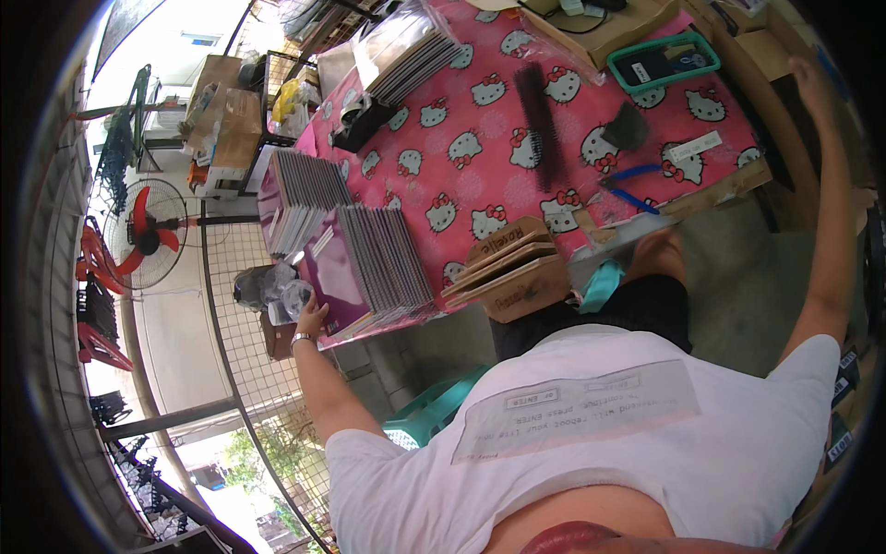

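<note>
**Left hand on a purple notebook at the table edge, right arm stretched far out**

The left hand (312, 319) is in the left middle of the frame. Its fingers lie on the lower corner of a purple notebook (334, 277), the nearest one of a row of spiral notebooks (383, 258) that stand leaning on the pink patterned tablecloth (480, 175). The hand seems to grip the cover edge, but how the fingers close cannot be told exactly. A second row of notebooks (300, 189) is just beside, higher in the frame.

The right hand (812, 78) is in the upper right corner, raised at the end of a stretched arm. It is partly blurred at the rim, so I cannot tell if it holds something.

In the centre lie brown cardboard pieces (508, 272), and higher a black spiral comb (540, 125) and a green tray (664, 60)
</note>
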`<state>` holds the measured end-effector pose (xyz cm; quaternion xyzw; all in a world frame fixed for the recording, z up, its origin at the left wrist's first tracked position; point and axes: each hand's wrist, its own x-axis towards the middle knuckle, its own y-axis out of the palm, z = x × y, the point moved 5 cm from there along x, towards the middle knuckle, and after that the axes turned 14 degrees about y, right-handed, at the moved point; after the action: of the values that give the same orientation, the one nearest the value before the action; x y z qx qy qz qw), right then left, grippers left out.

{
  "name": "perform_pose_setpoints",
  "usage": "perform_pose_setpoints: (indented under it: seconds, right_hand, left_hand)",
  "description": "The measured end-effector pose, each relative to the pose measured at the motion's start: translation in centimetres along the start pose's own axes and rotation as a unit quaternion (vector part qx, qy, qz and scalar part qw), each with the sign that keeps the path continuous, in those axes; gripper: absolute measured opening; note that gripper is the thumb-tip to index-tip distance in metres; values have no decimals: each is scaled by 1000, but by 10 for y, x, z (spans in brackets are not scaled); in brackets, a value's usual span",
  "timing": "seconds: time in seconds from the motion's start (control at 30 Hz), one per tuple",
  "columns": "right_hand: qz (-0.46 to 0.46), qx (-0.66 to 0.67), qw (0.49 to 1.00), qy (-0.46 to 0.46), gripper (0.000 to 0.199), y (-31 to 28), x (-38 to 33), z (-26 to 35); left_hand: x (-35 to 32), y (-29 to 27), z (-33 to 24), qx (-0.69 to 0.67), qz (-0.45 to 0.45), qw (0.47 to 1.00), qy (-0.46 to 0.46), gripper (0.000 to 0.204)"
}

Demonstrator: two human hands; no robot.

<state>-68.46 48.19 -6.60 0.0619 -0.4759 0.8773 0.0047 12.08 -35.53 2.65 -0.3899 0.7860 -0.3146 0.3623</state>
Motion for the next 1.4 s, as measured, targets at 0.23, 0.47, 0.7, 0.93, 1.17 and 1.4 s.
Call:
perform_pose_setpoints:
  seconds: [0.23,0.47,0.7,0.93,1.17,1.4]
  right_hand:
    - [320,24,941,105,55,128,-114,16]
    - [128,-106,963,212,57,130,-61,-62]
    - [52,68,811,578,69,183,-32,-218]
    - [272,239,783,506,55,283,-5,-231]
    - [110,471,677,554,68,304,-12,-253]
    - [130,579,570,568,80,301,-5,-227]
  left_hand:
    - [-18,-14,29,197,20,979,37,64]
    - [0,35,-3,197,-265,943,-33,59]
    - [-13,211,-191,280,-213,891,287,55]
    - [-21,315,-319,268,-125,878,376,52]
    - [2,356,-381,270,-94,876,390,49]
    - [2,369,-400,266,-98,875,392,46]
